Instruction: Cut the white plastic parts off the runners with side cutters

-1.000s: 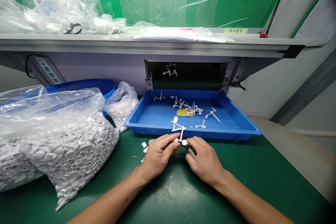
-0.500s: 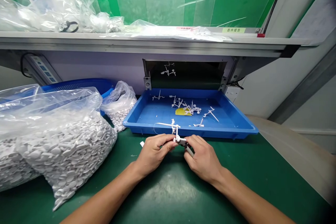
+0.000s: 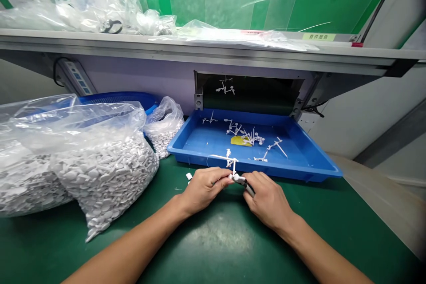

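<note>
**Both hands closed on a white plastic runner at the bench front**

At the lower centre of the frame, the left hand (image 3: pixel 203 190) and the right hand (image 3: pixel 269 199) met over the green bench mat (image 3: pixel 213 248), knuckles nearly touching. The left hand's fingers were curled and grasping a branched white plastic runner (image 3: pixel 234 164) at its lower joint. The right hand's fingers were closed around a slim grey handle (image 3: pixel 249 189), whose working end was hidden, so I could not name the tool. That end sat right at the joint, its contact with the runner hidden by the fingers. The runner stood up from the grip, just in front of the near rim of the blue plastic tray (image 3: pixel 282 171), with one long arm reaching left over the tray.

Inside the tray lay more white runners (image 3: pixel 248 138) around a yellow scrap (image 3: pixel 240 141). Just beyond the left hand, a small white plastic bit (image 3: pixel 189 176) rested on the mat. Filling the left of the frame, a large clear bag of white plastic discs (image 3: pixel 106 177) lay on the mat, with a smaller bag of the same discs (image 3: pixel 163 132) beside it. A blue basket (image 3: pixel 116 97) showed behind them. Two more runners (image 3: pixel 225 88) appeared against a dark opening (image 3: pixel 249 95) above the tray.
</note>
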{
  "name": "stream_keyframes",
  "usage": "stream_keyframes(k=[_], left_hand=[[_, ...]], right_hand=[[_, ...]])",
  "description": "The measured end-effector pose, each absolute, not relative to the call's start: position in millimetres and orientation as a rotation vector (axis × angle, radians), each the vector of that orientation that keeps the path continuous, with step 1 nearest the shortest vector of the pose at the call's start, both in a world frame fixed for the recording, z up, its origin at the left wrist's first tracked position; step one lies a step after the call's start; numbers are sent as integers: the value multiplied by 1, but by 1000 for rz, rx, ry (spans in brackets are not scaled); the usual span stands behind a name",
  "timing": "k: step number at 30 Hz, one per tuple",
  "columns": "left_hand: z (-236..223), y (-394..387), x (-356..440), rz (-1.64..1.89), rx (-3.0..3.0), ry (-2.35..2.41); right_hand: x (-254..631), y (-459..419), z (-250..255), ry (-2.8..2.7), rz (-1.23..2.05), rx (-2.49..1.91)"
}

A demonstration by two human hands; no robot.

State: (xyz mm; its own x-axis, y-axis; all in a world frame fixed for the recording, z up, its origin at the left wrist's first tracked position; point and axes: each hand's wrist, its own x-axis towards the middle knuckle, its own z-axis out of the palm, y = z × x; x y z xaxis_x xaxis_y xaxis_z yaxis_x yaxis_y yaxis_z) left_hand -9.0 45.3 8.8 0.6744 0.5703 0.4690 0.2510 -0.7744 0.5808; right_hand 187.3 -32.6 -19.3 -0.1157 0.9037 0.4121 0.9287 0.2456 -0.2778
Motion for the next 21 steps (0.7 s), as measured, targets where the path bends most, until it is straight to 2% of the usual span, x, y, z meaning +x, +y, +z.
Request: stream_keyframes(k=[2, 4, 6, 9, 11, 13, 17, 21], left_hand=[[6, 48, -10, 897, 2455, 648], [3, 50, -10, 891, 2486, 651], [2, 52, -9, 885, 2486, 613], [1, 52, -8, 837, 2473, 540], [-1, 51, -8, 824, 2481, 529], [-1, 50, -8, 841, 2493, 525], [21, 48, -14, 1073, 2497, 670], [87, 41, -37, 1336, 2570, 960]], right_hand=[[188, -31, -20, -2029, -46, -1676], [194, -30, -15, -2029, 113, -1650], [206, -30, -3, -2064, 467, -1577], [229, -34, 23, -2192, 1251, -1352], [238, -36, 36, -2159, 1533, -1215], [238, -37, 40, -2008, 1329, -1261], [222, -35, 23, -1880, 419, -1465], [214, -32, 2, -2028, 64, -1501]])
